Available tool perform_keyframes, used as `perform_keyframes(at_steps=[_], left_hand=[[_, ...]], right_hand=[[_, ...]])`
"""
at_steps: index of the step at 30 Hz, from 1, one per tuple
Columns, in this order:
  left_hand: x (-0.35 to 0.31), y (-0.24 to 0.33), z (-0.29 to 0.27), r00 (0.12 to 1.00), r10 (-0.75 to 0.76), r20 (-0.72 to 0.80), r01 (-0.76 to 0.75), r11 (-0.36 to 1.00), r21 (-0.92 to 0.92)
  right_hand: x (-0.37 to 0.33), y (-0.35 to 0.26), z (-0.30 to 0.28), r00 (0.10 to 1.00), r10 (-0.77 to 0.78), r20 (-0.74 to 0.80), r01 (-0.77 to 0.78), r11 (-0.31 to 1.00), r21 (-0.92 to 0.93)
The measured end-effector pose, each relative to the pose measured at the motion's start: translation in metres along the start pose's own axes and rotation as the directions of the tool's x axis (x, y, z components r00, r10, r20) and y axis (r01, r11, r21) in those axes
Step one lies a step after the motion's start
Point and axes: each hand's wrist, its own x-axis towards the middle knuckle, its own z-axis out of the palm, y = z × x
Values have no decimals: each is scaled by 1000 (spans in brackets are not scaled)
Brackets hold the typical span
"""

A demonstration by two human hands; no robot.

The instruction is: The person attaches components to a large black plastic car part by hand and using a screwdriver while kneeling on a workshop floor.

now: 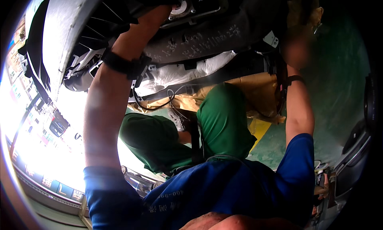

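My left arm reaches up to a dark vehicle assembly, and my left hand [164, 11] goes in beside a round metal fitting [180, 9]. Its fingers are hidden in the dark parts. Below that fitting runs a long dark panel [199, 38] with white handwritten marks. My right hand [297, 50] is raised at the right, near a small light metal bracket [271, 39] and a piece of brown paper [305, 8]. Blur covers this hand, so its fingers and anything in them cannot be made out.
White padding [187, 73] lies under the marked panel. Brown paper [257, 90] covers the part before my knees, and a black cable [169, 98] loops over it. The green floor [339, 94] carries a yellow patch [259, 132]. A pale curved panel [62, 34] rises at the left.
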Motion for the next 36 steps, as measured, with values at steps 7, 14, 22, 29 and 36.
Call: perform_keyframes(at_steps=[7,14,22,29,36], left_hand=[[41,-67,53,682,616,-395,-619,773,137],[18,-80,75,522,648,-554,-630,731,263],[14,-103,100,498,581,-643,-611,762,214],[25,-89,106,135,668,-731,-480,690,542],[4,-105,96,634,420,-650,-720,627,-298]], right_hand=[[7,8,21,947,47,-317,95,903,420],[7,-4,-6,1000,-13,19,13,1000,-2],[13,-20,-39,970,138,202,-194,937,291],[-2,4,11,967,-222,-127,162,916,-368],[-7,3,13,975,-135,-176,128,990,-50]])
